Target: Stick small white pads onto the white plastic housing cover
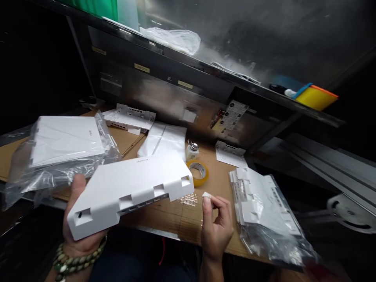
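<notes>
The left hand grips the white casing from below — its long axis running eight to two o'clock. The right hand, at four o'clock, pinches a small white piece.

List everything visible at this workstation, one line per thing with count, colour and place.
white casing: 1, white, held over the near table edge
small white piece: 1, white, pinched at the right fingertips
tape roll: 1, yellow, on the cardboard behind the casing
small bottle: 1, white with metal cap, beside the tape roll
bagged casing: 1, white in clear plastic, left on the table
bagged parts: 1 pile, white in clear plastic, right on the table
open shell: 1, white, far left by the back panel
flat plate: 1, white, far right of the bottle
yellow bin: 1, yellow with orange rim, on the upper shelf
cardboard sheet: 1, brown, covering the table
left hand: 1, beaded bracelets at the wrist, grip on the white casing
right hand: 1, grip on the small white piece
</notes>
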A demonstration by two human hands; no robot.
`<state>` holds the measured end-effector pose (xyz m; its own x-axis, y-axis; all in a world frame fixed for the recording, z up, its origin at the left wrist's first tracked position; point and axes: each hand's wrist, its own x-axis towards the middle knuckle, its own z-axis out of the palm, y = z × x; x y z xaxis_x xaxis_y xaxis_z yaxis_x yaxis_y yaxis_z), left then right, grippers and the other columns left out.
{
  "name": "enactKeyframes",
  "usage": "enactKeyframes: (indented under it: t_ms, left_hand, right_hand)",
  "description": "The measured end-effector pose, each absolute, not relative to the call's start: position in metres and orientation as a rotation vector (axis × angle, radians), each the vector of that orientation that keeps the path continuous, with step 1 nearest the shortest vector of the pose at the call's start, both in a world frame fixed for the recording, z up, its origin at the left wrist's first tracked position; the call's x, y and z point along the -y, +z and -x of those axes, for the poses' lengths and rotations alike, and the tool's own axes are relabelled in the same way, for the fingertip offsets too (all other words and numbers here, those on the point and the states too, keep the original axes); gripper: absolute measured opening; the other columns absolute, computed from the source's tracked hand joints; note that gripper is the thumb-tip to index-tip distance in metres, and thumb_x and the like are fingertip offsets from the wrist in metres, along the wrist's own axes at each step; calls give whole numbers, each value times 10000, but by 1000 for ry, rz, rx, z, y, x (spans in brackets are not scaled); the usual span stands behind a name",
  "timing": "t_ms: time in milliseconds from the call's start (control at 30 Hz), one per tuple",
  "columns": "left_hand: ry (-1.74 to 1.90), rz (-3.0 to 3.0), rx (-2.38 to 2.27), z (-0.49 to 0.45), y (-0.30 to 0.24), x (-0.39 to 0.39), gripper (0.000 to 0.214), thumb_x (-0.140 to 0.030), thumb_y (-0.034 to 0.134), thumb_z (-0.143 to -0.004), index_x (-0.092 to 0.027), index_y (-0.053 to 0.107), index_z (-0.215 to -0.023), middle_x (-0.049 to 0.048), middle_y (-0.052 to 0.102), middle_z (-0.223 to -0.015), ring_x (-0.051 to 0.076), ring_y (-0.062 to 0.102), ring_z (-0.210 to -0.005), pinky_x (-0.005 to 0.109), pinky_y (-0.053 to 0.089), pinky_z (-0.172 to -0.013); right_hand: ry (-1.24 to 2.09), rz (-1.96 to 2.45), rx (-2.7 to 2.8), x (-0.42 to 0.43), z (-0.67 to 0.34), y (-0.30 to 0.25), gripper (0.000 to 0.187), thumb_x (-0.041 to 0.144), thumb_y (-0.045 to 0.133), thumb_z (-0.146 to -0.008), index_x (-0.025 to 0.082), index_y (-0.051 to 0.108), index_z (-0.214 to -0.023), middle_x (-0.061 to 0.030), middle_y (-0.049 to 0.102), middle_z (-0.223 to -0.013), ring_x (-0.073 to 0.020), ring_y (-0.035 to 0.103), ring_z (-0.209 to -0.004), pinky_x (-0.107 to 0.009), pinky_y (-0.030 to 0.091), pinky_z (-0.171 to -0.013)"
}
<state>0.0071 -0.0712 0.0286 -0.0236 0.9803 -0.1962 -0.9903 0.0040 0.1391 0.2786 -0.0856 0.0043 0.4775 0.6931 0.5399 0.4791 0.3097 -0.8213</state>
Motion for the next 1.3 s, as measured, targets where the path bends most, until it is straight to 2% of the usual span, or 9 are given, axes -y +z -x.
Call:
enactKeyframes:
  t_ms: [133,233,333,500,567,733,933,1100,1300]
  left_hand:
    - [1630,-137,-588,-7,20,74,683,-814,515,-866,-357,599,-1367,-54,815,-1063,144,789,-803,196,596,-662]
    - [1518,-171,-779,0,6,76,790,-931,564,-697,-427,654,-1298,-122,817,-849,177,785,-792,240,611,-707]
    - [1521,-247,-852,2,-10,76,766,-934,628,-629,-392,736,-1159,-105,775,-654,238,785,-849,265,622,-688]
    - [1601,-239,-901,-11,-11,78,765,-967,595,-610,-375,760,-1067,-65,777,-677,280,749,-1063,291,624,-759]
    - [1532,-202,-927,-15,0,81,684,-894,676,-627,-350,765,-1032,-39,800,-765,321,721,-1132,353,626,-840]
    - [1284,-286,-1036,-11,32,70,417,-346,787,-758,-222,732,-1152,64,821,-967,367,722,-1108,394,618,-896]
    - [1063,-508,-1182,-18,51,51,461,-360,895,-719,-153,732,-1097,88,805,-852,313,771,-723,345,630,-584]
    - [1275,-1076,-1238,-32,66,64,220,-277,939,-662,-190,829,-832,35,808,-834,189,747,-812,151,571,-763]
    - [1323,-1251,-1248,-33,62,69,165,-340,896,-711,-223,847,-817,85,808,-953,243,739,-932,209,573,-857]
  right_hand:
    - [555,1259,941,79,-275,7,268,440,611,-981,196,673,-1074,-62,725,-1017,-192,687,-923,-358,540,-855]
    - [865,1140,813,74,-267,12,333,512,601,-973,205,640,-1095,-61,739,-1032,-186,693,-882,-329,559,-780]
    - [1054,1106,644,69,-259,17,383,565,682,-897,229,632,-1074,-12,716,-922,-165,660,-780,-287,547,-684]
    - [1128,1129,449,66,-255,20,475,592,774,-783,221,649,-1051,-5,704,-934,-168,654,-809,-296,562,-722]
    - [1109,1125,473,67,-258,19,468,593,767,-793,223,641,-1050,-1,698,-908,-164,649,-789,-288,554,-699]
    - [1034,1093,549,66,-268,14,447,582,759,-818,225,615,-1046,2,703,-877,-156,651,-754,-283,551,-683]
    - [851,1156,736,65,-284,0,370,546,661,-917,218,611,-1079,-14,715,-915,-163,672,-790,-297,556,-721]
    - [387,1354,994,67,-305,-4,320,440,636,-957,193,652,-1159,-92,725,-1143,-215,676,-1056,-373,526,-930]
    - [348,1273,954,77,-311,15,259,396,628,-976,210,658,-1153,-59,736,-1086,-160,697,-838,-339,544,-796]
